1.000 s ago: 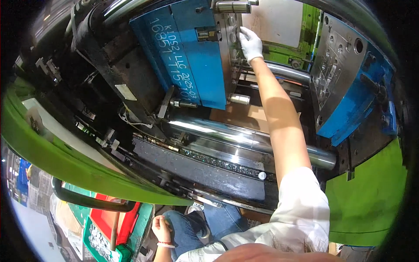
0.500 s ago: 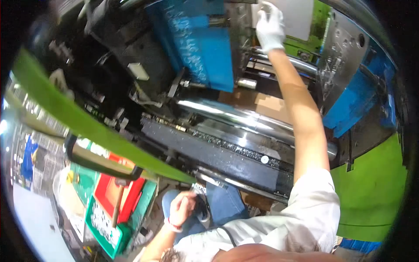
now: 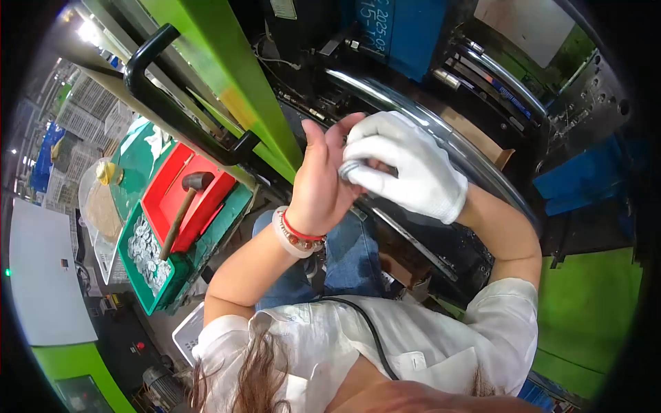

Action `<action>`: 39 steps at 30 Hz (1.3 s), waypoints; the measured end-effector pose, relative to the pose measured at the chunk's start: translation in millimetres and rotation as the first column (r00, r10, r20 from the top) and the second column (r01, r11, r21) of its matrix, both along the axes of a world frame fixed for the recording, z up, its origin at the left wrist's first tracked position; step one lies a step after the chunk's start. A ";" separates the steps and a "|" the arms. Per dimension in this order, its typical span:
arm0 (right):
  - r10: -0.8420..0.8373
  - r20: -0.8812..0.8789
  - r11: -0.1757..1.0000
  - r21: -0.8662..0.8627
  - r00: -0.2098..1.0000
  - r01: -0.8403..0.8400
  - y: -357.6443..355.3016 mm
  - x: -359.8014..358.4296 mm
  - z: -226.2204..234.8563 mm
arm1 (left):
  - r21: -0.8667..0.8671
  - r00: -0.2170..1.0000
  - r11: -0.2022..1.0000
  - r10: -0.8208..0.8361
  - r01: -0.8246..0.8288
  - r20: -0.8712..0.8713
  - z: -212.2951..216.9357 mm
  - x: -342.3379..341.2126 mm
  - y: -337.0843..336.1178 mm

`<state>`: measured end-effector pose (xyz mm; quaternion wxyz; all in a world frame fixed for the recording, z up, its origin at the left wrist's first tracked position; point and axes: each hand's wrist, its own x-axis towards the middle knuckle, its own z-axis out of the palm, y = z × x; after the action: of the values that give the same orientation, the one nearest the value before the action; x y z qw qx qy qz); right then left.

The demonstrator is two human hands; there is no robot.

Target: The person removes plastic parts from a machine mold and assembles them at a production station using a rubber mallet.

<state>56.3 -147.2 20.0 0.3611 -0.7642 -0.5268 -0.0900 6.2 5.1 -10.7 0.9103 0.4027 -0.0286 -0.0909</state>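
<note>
My right hand [image 3: 406, 165], in a white glove, is closed with thumb and fingers on a small grey round piece [image 3: 350, 169], whose exact kind I cannot make out. My bare left hand [image 3: 320, 172] faces it with the palm turned up and the thumb raised. Its fingers are stretched out, some hidden behind the glove, and it wears a red band and a beaded bracelet [image 3: 301, 239]. The grey piece is close to the left palm; whether they touch I cannot tell. Both hands are in front of the machine's shiny steel bar [image 3: 441, 127].
At left is a green machine door [image 3: 231, 76] with a black handle [image 3: 182, 113]. Beyond it, a red tray [image 3: 182, 206] holds a hammer [image 3: 182, 213] beside a green bin [image 3: 148, 303] of small grey pieces. Blue mould blocks [image 3: 406, 41] and a metal plate [image 3: 599, 103] stand in the machine.
My right hand has come back from between the mould halves to my body, with a grey piece in it. My left hand has risen from my lap to meet it. The view has turned left.
</note>
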 end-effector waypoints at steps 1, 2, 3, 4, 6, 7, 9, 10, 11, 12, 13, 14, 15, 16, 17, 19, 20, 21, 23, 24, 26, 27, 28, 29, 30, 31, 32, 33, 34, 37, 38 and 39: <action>-0.034 0.081 0.997 0.069 0.996 0.028 0.6 2.8 0.1 | -0.026 1.000 1.000 -0.011 0.011 0.026 2.8 -2.9 -1.4; -0.065 0.059 0.983 0.177 0.996 0.053 0.0 3.3 -0.2 | -0.087 0.998 0.995 -0.044 0.047 0.039 4.9 -7.2 0.1; -0.027 0.053 0.978 0.208 0.998 0.016 -2.0 4.2 2.9 | -0.069 0.992 0.993 -0.091 0.096 0.082 -0.3 -9.7 5.5; 0.011 0.048 0.971 0.239 0.999 -0.022 -4.9 5.6 5.9 | -0.048 0.983 0.988 -0.138 0.145 0.124 -3.0 -12.1 9.6; 0.047 0.079 0.966 0.249 0.996 -0.066 -9.1 7.6 4.5 | -0.031 0.985 0.998 -0.040 0.046 0.170 -8.3 -19.9 10.7; 0.084 0.099 0.961 0.254 0.992 -0.107 -9.8 7.8 2.7 | -0.019 0.983 1.000 0.011 -0.008 0.184 -10.1 -19.8 10.9; 0.069 0.019 0.950 0.303 0.997 -0.072 -7.7 4.8 2.0 | -0.007 0.976 0.998 0.064 -0.064 0.207 -8.0 -18.7 10.8; 0.056 -0.070 0.938 0.346 0.996 -0.028 -7.1 3.6 1.5 | 0.016 0.965 0.993 0.106 -0.113 0.239 -6.6 -17.8 11.3; 0.093 -0.084 0.923 0.382 0.992 -0.054 -8.6 3.8 0.4 | 0.037 0.951 0.986 0.146 -0.162 0.272 -5.4 -16.5 11.3; 0.095 -0.075 0.922 0.383 0.993 -0.059 -9.3 5.8 1.0 | 0.037 0.949 0.986 0.148 -0.165 0.280 -5.0 -14.6 10.7; 0.075 -0.023 0.934 0.351 0.997 -0.062 -10.3 8.1 2.0 | -0.010 0.956 0.992 0.126 -0.128 0.266 -5.2 -12.1 9.0; 0.054 0.031 0.946 0.319 0.998 -0.061 -11.6 10.6 2.9 | -0.058 0.962 0.994 0.100 -0.089 0.254 -5.2 -9.5 7.2; 0.057 0.029 0.947 0.314 0.998 -0.063 -13.6 13.0 2.2 | -0.033 0.964 0.996 0.087 -0.081 0.252 -4.9 -7.2 5.7; 0.044 0.038 0.947 0.316 0.998 -0.054 -14.4 13.8 2.6 | -0.030 0.963 0.997 0.074 -0.069 0.261 -3.9 -6.6 4.2; 0.061 0.051 0.945 0.317 0.997 -0.074 -14.0 13.2 3.3 | -0.018 0.967 0.997 0.080 -0.078 0.242 -3.0 -7.3 2.9; 0.052 0.111 0.953 0.290 0.992 -0.083 -17.6 12.5 5.1 | 0.017 0.965 0.996 0.079 -0.086 0.250 -4.6 -7.3 -0.3; 0.086 0.102 0.939 0.323 0.991 -0.115 -16.2 12.8 3.1 | -0.001 0.959 0.995 0.098 -0.101 0.264 -8.1 -9.7 -0.9; 0.058 0.085 0.945 0.318 0.995 -0.083 -17.1 8.7 2.3 | 0.004 0.959 0.996 0.087 -0.091 0.270 -9.9 -12.3 -1.6; 0.031 0.030 0.955 0.294 0.999 -0.038 -20.4 2.6 2.6 | 0.016 0.960 0.997 0.064 -0.071 0.274 -10.4 -16.1 -2.7; 0.039 -0.012 0.961 0.273 0.999 -0.034 -21.4 0.9 3.8 | 0.038 0.966 0.997 0.060 -0.072 0.252 -11.6 -17.8 -1.0; 0.100 0.011 0.945 0.312 0.995 -0.098 -21.8 -2.4 1.4 | 0.053 0.947 0.996 0.045 -0.065 0.319 -17.0 -21.5 -1.1; 0.181 0.030 0.921 0.346 0.983 -0.181 -20.1 -0.8 -0.9 | 0.089 0.961 0.993 0.045 -0.072 0.273 -16.9 -24.5 2.4; 0.171 -0.035 0.941 0.303 0.985 -0.152 -18.6 -2.3 -3.0 | 0.120 0.975 0.990 0.053 -0.080 0.217 -12.2 -26.3 1.6; 0.060 -0.140 0.960 0.281 0.988 -0.019 -17.0 -0.8 -10.2 | 0.126 0.995 0.988 0.088 -0.092 0.039 -4.3 -28.5 -1.8; -0.047 -0.271 0.966 0.233 0.961 0.113 -13.0 -6.3 -27.2 | 0.078 0.987 0.995 0.072 -0.061 -0.143 -0.4 -34.7 -9.6; 0.011 -0.624 0.957 0.234 0.782 0.173 -8.4 -17.9 -49.4 | -0.090 0.959 0.995 -0.058 0.034 -0.277 -15.6 -49.1 -15.3; -0.077 -0.774 0.967 0.096 0.629 0.236 -6.3 -31.7 -73.7 | -0.281 0.904 0.956 -0.187 0.079 -0.384 -39.0 -63.6 -19.8; -0.204 -0.871 0.977 -0.150 0.447 0.152 -5.6 -43.5 -103.5 | -0.310 0.798 0.915 -0.383 0.259 -0.465 -84.1 -73.9 -12.8; -0.344 -0.901 0.934 -0.357 0.266 -0.004 -3.2 -55.4 -131.3 | -0.193 0.685 0.836 -0.535 0.513 -0.495 -151.7 -82.2 3.0; -0.318 -0.945 0.945 -0.311 -0.073 -0.098 10.6 -99.9 -177.2 | 0.604 0.861 0.621 -0.281 0.500 -0.423 -218.4 -104.6 44.9; -0.222 -0.953 0.972 -0.233 0.207 -0.029 13.5 -107.7 -197.4 | 0.517 0.863 0.709 -0.277 0.480 -0.422 -220.0 -100.7 52.0; -0.172 -0.956 0.982 -0.186 0.238 -0.040 20.8 -111.3 -210.8 | 0.533 0.837 0.668 -0.272 0.520 -0.476 -233.0 -110.7 71.6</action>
<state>-55.0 -126.5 -190.9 0.5373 -0.7063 -0.1652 0.4303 -104.5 76.7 -243.7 0.6619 0.6494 0.0814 -0.3655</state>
